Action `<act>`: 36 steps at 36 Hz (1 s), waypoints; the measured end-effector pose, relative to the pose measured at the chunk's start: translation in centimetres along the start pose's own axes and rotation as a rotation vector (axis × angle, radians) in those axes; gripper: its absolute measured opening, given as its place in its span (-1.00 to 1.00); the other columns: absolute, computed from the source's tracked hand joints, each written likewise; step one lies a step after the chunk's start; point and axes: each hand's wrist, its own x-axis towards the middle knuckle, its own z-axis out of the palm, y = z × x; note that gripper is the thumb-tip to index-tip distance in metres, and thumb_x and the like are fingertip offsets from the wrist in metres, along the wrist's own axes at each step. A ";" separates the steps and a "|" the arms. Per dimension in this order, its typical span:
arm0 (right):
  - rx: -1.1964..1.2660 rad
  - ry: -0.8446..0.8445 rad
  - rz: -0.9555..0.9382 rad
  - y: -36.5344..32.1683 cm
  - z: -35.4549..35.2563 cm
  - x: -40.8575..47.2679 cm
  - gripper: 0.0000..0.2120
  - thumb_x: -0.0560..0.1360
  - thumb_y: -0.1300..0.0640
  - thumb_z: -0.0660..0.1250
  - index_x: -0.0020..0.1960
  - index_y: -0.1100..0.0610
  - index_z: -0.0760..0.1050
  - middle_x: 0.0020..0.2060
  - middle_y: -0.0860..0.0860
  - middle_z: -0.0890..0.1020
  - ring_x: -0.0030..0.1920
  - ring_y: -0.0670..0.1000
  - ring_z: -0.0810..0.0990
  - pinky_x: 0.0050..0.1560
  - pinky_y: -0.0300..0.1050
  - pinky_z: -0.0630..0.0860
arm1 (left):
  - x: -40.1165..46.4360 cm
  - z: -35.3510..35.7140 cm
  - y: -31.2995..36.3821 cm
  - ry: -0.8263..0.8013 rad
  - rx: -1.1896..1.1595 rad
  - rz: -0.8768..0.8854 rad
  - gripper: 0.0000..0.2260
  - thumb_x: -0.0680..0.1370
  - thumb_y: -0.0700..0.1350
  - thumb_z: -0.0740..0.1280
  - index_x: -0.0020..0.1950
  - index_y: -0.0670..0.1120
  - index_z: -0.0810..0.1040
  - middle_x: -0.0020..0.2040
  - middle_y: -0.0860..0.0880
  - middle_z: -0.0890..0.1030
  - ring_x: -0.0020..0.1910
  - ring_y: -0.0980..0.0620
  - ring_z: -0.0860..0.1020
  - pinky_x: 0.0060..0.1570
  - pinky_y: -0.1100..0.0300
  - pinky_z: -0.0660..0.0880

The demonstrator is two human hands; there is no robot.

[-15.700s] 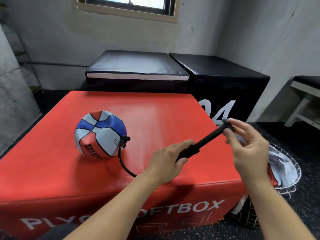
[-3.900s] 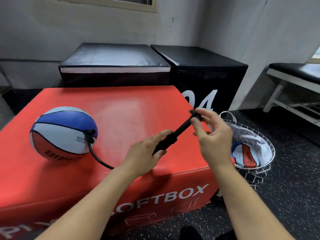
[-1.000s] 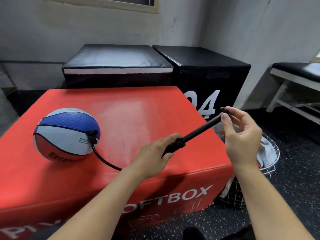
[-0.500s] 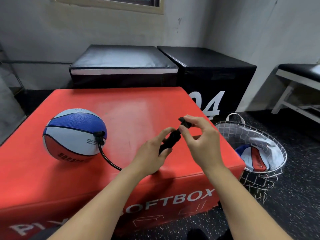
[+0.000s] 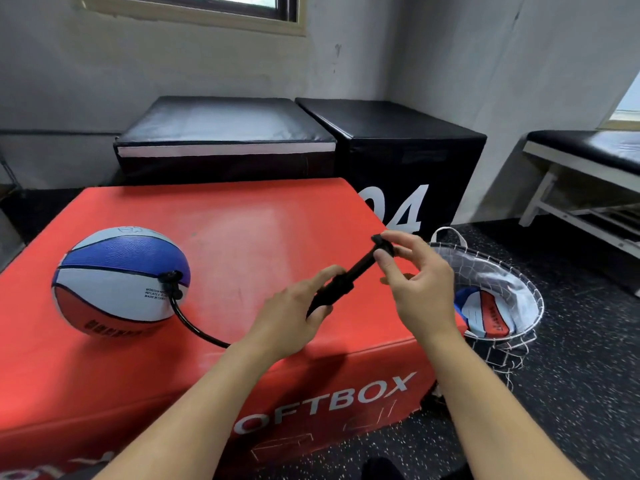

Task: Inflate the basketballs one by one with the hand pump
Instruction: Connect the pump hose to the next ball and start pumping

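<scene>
Plunger is sliding out again from your left hand (image 5: 294, 313) gripping the hand pump (image 5: 334, 289); your right hand (image 5: 420, 289) is pinching its handle; hose-side, the basketball (image 5: 117, 282) is rounding out

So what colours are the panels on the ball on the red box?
Blue, white and red panels on the basketball, seen in the head view.

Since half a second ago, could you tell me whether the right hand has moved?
Yes. The right hand has pulled the pump handle out, away from the left hand, toward the basket beside the red box.
</scene>
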 end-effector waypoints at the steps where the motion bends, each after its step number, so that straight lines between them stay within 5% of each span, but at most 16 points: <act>1: 0.056 0.049 0.008 -0.2 -0.7 0.4 -0.82 0.59 0.14 0.49 0.15 -0.06 0.68 0.04 -0.15 0.72 0.15 -0.06 0.68 -0.14 0.08 0.72 | 0.0 0.1 0.0 -0.004 0.015 0.007 -0.40 0.64 -0.05 0.36 0.46 0.49 0.16 0.17 0.15 0.64 0.07 -0.09 0.65 0.01 -0.06 0.61; 6: 0.154 0.272 0.022 -0.3 -3.8 1.6 -0.80 0.62 0.17 0.45 0.24 0.08 0.63 0.14 -0.01 0.71 0.18 -0.01 0.70 -0.07 -0.17 0.69 | 0.1 0.5 0.2 -0.041 0.075 0.053 -0.40 0.67 -0.02 0.32 0.50 0.48 0.10 0.18 0.17 0.63 -0.03 -0.04 0.61 -0.04 0.01 0.58; 12: -0.016 0.264 -0.018 -0.1 -3.0 1.5 -0.80 0.64 0.00 0.42 0.25 -0.03 0.66 0.13 -0.12 0.71 0.18 -0.16 0.66 0.09 -0.10 0.66 | 0.3 0.5 -0.1 -0.031 0.039 0.025 -0.40 0.66 -0.05 0.33 0.49 0.47 0.14 0.12 0.17 0.61 -0.14 0.00 0.52 -0.15 0.11 0.43; 17: 0.008 0.151 -0.037 -0.1 -1.0 1.3 -0.82 0.61 0.01 0.47 0.21 -0.09 0.66 0.08 -0.24 0.70 0.17 -0.06 0.68 -0.05 0.17 0.70 | 0.3 0.3 -0.6 -0.029 -0.046 -0.006 -0.39 0.66 -0.09 0.36 0.48 0.47 0.17 0.11 0.17 0.60 -0.04 -0.02 0.60 -0.04 0.05 0.55; 20: -0.017 0.078 -0.052 -0.1 0.4 0.9 -0.80 0.60 0.03 0.48 0.22 -0.04 0.67 0.10 -0.18 0.71 0.18 -0.07 0.67 -0.08 0.08 0.71 | 0.3 0.3 -1.0 -0.031 -0.100 -0.029 -0.37 0.65 -0.12 0.37 0.49 0.47 0.19 0.13 0.14 0.62 0.02 -0.04 0.63 0.05 -0.02 0.59; 25: -0.087 -0.031 -0.084 -0.1 2.7 0.2 -0.76 0.58 0.10 0.50 0.24 0.03 0.67 0.14 -0.21 0.68 0.16 -0.26 0.62 -0.16 -0.38 0.55 | 0.3 0.2 -1.5 -0.004 -0.170 -0.063 -0.35 0.63 -0.16 0.39 0.49 0.44 0.22 0.14 0.11 0.64 0.05 -0.09 0.65 0.10 -0.08 0.60; 36: -0.092 -0.144 -0.062 1.6 4.4 -0.5 -0.73 0.57 0.16 0.50 0.25 -0.01 0.67 0.15 -0.21 0.68 0.16 -0.22 0.64 -0.14 -0.36 0.54 | 0.6 0.5 -2.2 0.043 -0.261 -0.078 -0.34 0.62 -0.19 0.38 0.52 0.44 0.27 0.12 0.15 0.65 0.02 -0.03 0.69 0.09 -0.07 0.63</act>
